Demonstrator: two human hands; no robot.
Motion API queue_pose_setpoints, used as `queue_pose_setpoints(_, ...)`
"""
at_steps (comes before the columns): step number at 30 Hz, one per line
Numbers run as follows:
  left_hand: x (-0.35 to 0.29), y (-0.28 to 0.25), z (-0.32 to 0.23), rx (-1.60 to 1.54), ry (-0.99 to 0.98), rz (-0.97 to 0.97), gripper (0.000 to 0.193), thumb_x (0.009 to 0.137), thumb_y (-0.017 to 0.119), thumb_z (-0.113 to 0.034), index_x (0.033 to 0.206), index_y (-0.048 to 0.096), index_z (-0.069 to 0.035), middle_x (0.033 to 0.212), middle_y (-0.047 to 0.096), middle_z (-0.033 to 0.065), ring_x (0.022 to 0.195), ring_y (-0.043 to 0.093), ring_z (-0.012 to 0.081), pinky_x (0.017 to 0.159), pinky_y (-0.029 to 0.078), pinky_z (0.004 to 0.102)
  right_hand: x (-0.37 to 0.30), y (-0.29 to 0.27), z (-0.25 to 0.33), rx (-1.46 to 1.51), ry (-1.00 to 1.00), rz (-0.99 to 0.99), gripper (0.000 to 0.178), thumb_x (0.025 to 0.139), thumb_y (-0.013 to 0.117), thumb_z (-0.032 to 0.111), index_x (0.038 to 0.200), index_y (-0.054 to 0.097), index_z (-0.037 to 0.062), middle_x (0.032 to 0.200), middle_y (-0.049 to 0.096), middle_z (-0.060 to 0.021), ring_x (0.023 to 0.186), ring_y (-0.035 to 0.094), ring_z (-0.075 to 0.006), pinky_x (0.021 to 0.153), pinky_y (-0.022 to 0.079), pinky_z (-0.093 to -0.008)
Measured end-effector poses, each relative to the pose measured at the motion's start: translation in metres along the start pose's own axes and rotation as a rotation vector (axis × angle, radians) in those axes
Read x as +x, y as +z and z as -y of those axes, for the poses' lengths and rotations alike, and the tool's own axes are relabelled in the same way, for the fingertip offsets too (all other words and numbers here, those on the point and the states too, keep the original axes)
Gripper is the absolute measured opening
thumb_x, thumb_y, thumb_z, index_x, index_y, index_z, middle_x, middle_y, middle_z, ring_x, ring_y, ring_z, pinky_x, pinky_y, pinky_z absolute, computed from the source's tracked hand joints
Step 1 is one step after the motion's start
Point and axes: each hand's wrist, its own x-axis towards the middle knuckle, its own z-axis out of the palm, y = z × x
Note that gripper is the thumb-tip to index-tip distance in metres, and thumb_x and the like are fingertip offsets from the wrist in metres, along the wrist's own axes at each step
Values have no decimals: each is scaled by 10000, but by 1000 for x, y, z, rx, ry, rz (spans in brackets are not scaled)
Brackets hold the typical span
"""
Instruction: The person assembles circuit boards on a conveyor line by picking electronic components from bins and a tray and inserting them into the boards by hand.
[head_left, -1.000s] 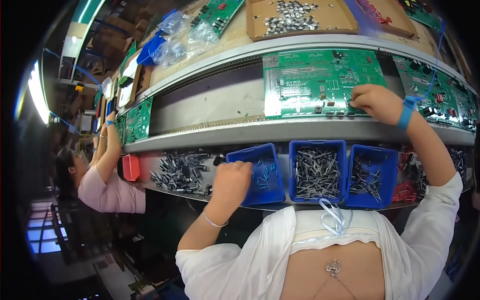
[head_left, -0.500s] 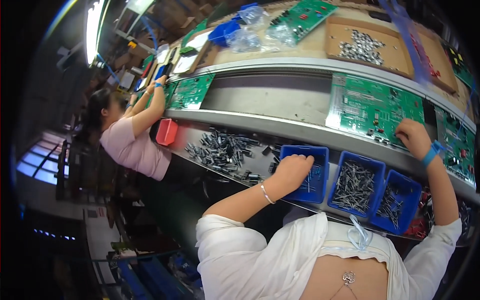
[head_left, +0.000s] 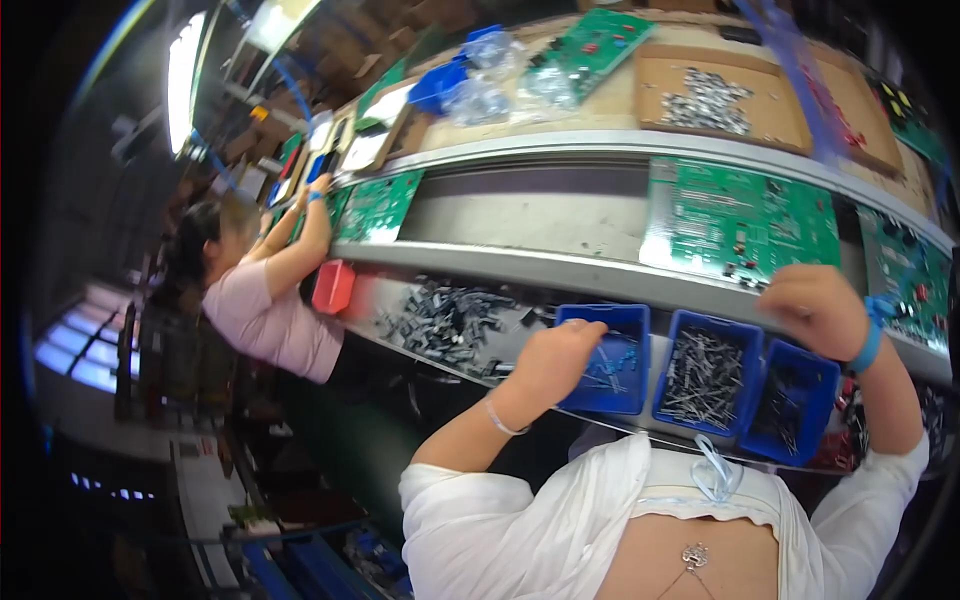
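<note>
My left hand (head_left: pixel 555 365) is over the left side of a blue bin (head_left: pixel 628 398), fingers drawn together; whatever they pinch is hidden. Small blue components (head_left: pixel 622 360) with thin wire leads lie in that bin. Beside it, a second blue bin (head_left: pixel 657 400) holds many thin-leaded parts (head_left: pixel 702 375), and a third blue bin (head_left: pixel 815 420) has fewer dark ones. My right hand (head_left: pixel 820 312), smeared by motion, hangs above the third bin, just off the near edge of a green circuit board (head_left: pixel 740 215). Its fingers look bent, but their grip is unclear.
Loose black cylindrical parts (head_left: pixel 445 322) and a red bin (head_left: pixel 333 287) are on the left. Another person (head_left: pixel 275 290) works there by a green board (head_left: pixel 382 207). A metal rail (head_left: pixel 540 262) runs along the bench. Behind stands a cardboard tray (head_left: pixel 650 88) of silvery parts.
My right hand has come down from the board toward the bins. My left hand has shifted slightly left and down at its bin. The whole view has moved a little.
</note>
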Motion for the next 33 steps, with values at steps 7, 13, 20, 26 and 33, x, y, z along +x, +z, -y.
queue_pose_setpoints(7,158,5,-49,-139,278,-157,333,739,536,102,1015,626,-61,712,489,87,643,631,196,560,504,273,29,61,-4,-149,-385,703,160,744,551,147,866,608,60,809,610,-133,761,619,-325,630,506,-424)
queue_pose_setpoints(13,287,78,-118,-524,265,78,114,810,584,4,916,622,-6,777,603,96,680,641,162,574,489,246,38,146,-41,-397,40,545,215,731,575,176,902,650,69,964,611,-134,887,608,-294,643,491,-413)
queue_pose_setpoints(20,339,135,-150,-379,381,158,93,764,635,-59,840,607,-14,746,621,101,620,627,181,566,491,283,34,148,-85,-273,-90,579,201,687,582,137,864,656,75,891,637,-100,843,612,-275,595,482,-379)
queue_pose_setpoints(26,351,143,-153,-296,438,150,74,765,621,-48,823,589,-15,745,619,105,633,625,203,572,485,293,30,153,-96,-254,-89,424,132,638,598,122,742,671,86,748,643,-76,756,621,-269,561,463,-384)
queue_pose_setpoints(33,356,152,-159,-290,487,105,71,762,619,-44,820,583,-23,732,610,97,644,607,212,566,476,291,20,148,-103,-236,-103,378,129,624,609,128,727,674,86,745,643,-85,726,613,-265,566,438,-375)
